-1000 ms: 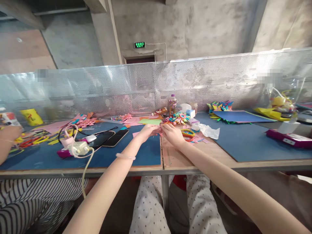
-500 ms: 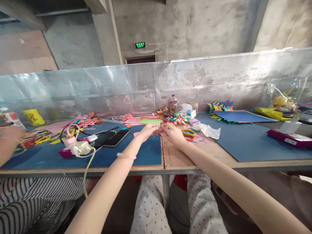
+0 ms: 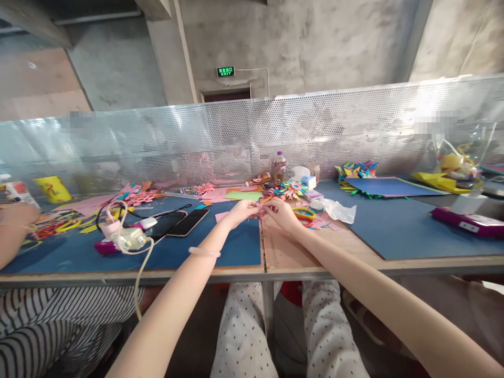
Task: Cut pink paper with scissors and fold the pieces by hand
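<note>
Above the middle of the table, my left hand (image 3: pixel 241 211) and my right hand (image 3: pixel 282 214) meet fingertip to fingertip. Both are pinched on a small pink piece of paper (image 3: pixel 261 211), partly hidden by the fingers. Just right of my right hand lie scissors with yellow and orange handles (image 3: pixel 304 214). Behind the hands are a light green paper sheet (image 3: pixel 244 195) and a multicoloured paper flower (image 3: pixel 293 189). A pink paper scrap (image 3: pixel 221 216) rests left of my left hand.
Left are a phone (image 3: pixel 188 222), a power strip with cables (image 3: pixel 128 239) and another person's arm (image 3: pixel 16 226). A bottle (image 3: pixel 279 169) stands at the back, before a perforated metal screen (image 3: pixel 157 147). Crumpled plastic (image 3: pixel 337 209), blue sheets (image 3: pixel 389 187) and a purple power strip (image 3: pixel 468 223) lie right.
My right hand's fingers have shifted slightly right and lifted, so more of the pink paper shows between the hands. My left hand stays nearly in place.
</note>
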Tool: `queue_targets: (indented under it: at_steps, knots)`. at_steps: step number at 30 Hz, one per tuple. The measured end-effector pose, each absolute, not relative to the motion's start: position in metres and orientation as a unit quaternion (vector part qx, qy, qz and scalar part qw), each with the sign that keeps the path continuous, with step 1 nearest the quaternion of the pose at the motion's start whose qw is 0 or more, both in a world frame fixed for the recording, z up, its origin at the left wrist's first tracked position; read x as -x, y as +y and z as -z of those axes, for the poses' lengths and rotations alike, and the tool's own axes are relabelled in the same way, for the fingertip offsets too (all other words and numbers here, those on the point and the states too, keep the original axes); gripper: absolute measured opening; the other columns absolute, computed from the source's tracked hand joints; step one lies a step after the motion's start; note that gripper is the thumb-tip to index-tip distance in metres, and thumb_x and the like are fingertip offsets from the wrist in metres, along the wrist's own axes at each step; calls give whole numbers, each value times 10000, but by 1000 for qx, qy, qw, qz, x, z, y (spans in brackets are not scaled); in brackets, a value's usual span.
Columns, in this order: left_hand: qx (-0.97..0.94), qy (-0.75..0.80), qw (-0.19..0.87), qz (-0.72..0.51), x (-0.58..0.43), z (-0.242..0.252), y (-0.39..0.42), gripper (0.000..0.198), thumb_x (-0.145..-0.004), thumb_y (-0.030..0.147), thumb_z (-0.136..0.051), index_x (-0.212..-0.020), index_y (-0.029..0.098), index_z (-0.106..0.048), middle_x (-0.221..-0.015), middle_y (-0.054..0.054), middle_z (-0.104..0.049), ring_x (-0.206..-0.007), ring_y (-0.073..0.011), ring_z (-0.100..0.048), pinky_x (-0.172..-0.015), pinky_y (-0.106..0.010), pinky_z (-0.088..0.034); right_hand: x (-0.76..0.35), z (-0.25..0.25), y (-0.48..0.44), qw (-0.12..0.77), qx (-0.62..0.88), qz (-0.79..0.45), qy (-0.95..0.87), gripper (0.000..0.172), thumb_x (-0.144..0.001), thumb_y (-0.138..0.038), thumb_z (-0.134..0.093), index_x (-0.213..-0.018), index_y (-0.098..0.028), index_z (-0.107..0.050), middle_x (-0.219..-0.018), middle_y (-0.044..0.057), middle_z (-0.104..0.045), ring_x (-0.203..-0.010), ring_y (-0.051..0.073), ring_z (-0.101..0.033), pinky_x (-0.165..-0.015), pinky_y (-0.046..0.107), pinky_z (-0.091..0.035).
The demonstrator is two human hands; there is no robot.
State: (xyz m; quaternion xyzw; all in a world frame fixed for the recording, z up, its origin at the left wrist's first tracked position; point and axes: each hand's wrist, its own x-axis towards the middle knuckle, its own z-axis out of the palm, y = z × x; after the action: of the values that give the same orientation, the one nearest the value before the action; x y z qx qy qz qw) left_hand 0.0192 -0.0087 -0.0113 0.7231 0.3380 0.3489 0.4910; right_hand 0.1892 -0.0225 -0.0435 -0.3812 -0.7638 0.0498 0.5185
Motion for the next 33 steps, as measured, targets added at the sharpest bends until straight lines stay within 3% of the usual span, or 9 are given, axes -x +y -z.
queue_targets:
  at_steps: [14, 24, 33]
  knots:
    - [-756, 376, 414, -341, -19, 7, -14, 305, -688, 383, -647, -850, 129, -605, -857, -101, -693, -786, -199, -632, -606, -262, -413, -191, 43, -24, 512, 407, -174, -736, 276, -784, -382, -527, -854, -162, -679, -790, 50, -664, -725, 155, -567, -693, 277, -421]
    - [-755, 386, 404, -343, -20, 6, -14, 300, -679, 390, -645, -823, 127, -622, -847, -89, -687, -787, -193, -621, -614, -263, -420, -191, 43, -24, 513, 409, -204, -727, 283, -762, -403, -527, -767, -147, -647, -695, 30, -636, -602, 129, -533, -588, 252, -407]
    - [-749, 380, 423, -340, -20, 5, -16, 288, -680, 371, -656, -820, 121, -630, -842, -97, -693, -765, -180, -621, -609, -253, -408, -193, 46, -20, 509, 401, -241, -723, 318, -756, -427, -527, -826, -143, -649, -720, 34, -641, -602, 125, -533, -529, 233, -406]
